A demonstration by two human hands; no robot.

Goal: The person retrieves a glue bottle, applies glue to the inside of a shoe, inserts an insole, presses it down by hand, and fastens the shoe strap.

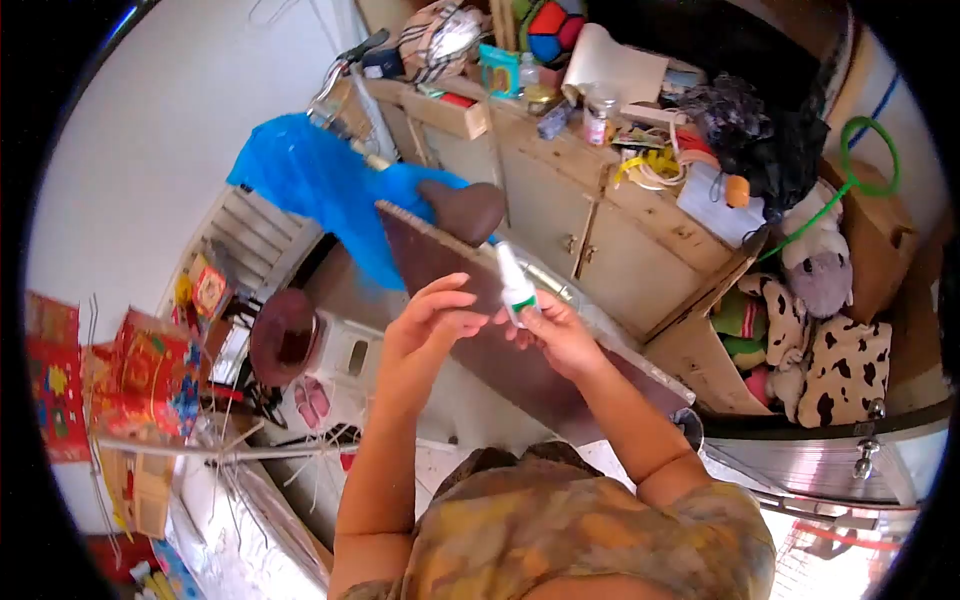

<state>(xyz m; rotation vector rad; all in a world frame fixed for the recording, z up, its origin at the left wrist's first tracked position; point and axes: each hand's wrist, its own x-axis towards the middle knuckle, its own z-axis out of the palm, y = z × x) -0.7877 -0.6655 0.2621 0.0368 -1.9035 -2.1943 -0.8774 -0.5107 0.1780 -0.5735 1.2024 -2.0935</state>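
In my right hand is a small white squeeze bottle with a green label and a pointed nozzle tip. The fingers wrap round its lower part and the nozzle points up. My left hand is just to the left, its fingers loosely bent and apart, with nothing seen in them. Below and beyond both hands a dark reddish-brown board lies at a slant, with a pale worn edge. Neither hand can be seen clearly touching it.
Beyond the board stands a wooden cabinet with jars and cables on top. Blue plastic sheeting and a brown bicycle saddle are at the back left. A cardboard box with soft toys is on the right; a round brown stool is left.
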